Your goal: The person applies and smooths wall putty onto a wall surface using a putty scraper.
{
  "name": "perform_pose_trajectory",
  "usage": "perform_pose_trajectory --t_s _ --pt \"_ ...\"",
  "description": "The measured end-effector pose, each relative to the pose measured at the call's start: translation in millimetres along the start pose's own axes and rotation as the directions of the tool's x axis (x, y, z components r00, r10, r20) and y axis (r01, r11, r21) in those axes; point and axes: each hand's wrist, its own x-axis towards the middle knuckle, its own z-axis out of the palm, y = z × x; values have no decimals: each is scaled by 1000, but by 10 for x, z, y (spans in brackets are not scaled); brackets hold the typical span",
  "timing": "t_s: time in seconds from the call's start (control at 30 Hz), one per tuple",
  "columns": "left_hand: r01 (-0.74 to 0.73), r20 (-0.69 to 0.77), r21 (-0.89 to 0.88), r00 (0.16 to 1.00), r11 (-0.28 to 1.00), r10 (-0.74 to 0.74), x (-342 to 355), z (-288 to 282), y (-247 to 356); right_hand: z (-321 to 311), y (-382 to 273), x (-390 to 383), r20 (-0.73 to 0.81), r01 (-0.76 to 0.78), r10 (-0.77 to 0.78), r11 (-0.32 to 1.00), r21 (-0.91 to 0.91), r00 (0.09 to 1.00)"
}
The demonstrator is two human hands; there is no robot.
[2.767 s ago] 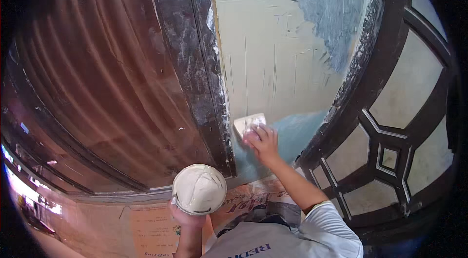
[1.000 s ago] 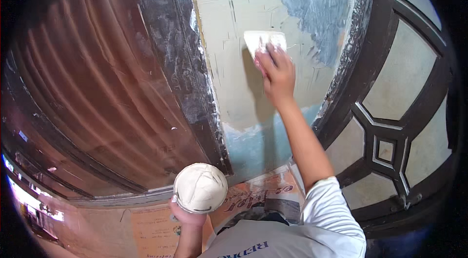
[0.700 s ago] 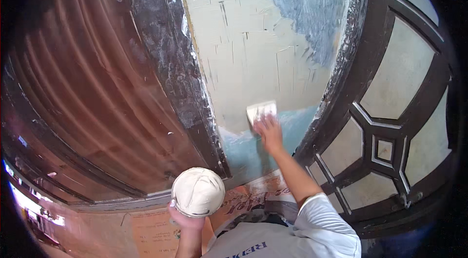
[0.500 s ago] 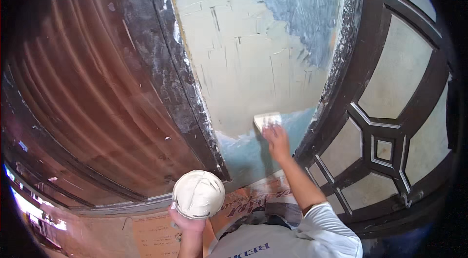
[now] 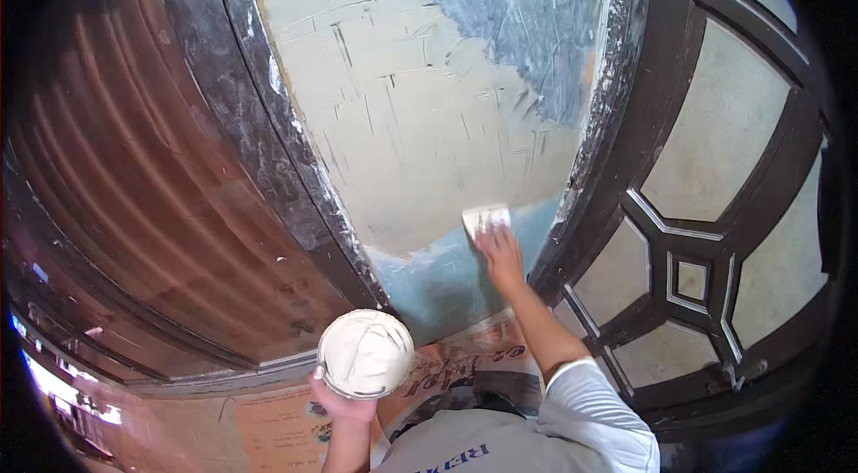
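Observation:
My left hand (image 5: 344,397) is wrapped round the underside of a round container (image 5: 365,350) filled with creamy white paste, held low at the centre. My right hand (image 5: 497,250) grips a flat white paste-smeared spreader (image 5: 483,219) against the upright panel (image 5: 429,151) in front of me. The spreader is low on the panel, where the pale cream coat meets a light blue area (image 5: 447,285). The cream coat shows thin scratch-like marks, and a streaky grey-blue patch (image 5: 527,8) covers the upper right.
A brown glossy wooden panel (image 5: 134,160) is on the left, beside a dark paint-spotted frame (image 5: 223,53). A dark door with pale panes (image 5: 715,125) stands on the right. Orange printed sheets (image 5: 268,419) lie on the floor below. A bright opening (image 5: 54,370) shows at lower left.
My right hand has come down from the middle of the panel to the cream coat's lower edge. The panel has shifted leftward in view. My left hand still holds the container.

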Motion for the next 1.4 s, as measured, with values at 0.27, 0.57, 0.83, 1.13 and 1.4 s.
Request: perform_pose_trajectory --t_s 0.27,0.57,0.83,1.13,1.4 --pt "9 12 30 1000 999 -9 20 146 -218 -581 -51 838 -227 39 -29 999 38 973" --pt "17 27 71 999 997 -19 34 290 -431 -504 -382 1416 -343 236 -238 971 -49 909" --pt "-48 8 103 999 994 47 18 277 -520 194 522 -484 24 23 -26 994 106 999" --pt "-31 21 101 999 994 29 115 408 -757 -277 1411 589 -405 -416 627 762 497 665" --pt "-27 -3 107 1000 994 27 183 438 -907 -339 1179 1221 -389 -425 657 733 532 646"
